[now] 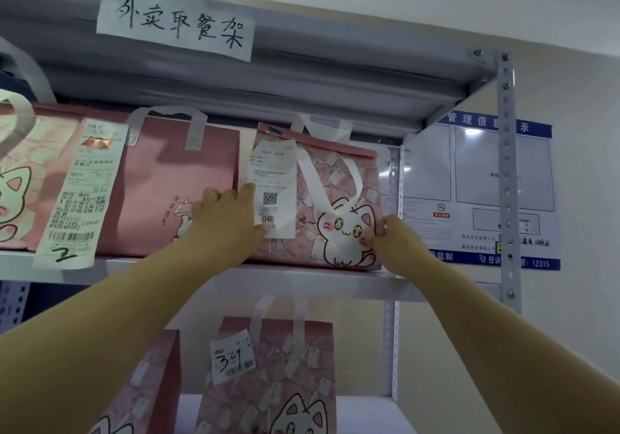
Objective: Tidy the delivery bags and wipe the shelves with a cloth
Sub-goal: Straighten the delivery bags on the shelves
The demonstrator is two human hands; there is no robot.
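Bag with cat print (339,199) stands upright on the shelf (302,282) between left grip (228,220), curled round its left edge, and right grip (397,242), pinching its right edge.

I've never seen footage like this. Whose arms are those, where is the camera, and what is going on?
There is no machine here. The one picture comes from a wide-angle camera worn on a person's head, so the two bare arms are that person's own. They face a metal shelf unit with a handwritten paper sign taped on top. Pink delivery bags stand on the middle shelf. The left hand and the right hand hold the sides of the rightmost one, a cat bag with a receipt marked 046. Beside it stands a plain pink bag, and further left hangs a long receipt. On the shelf below is a second cat bag. A notice board hangs on the wall to the right. No cloth is in view.
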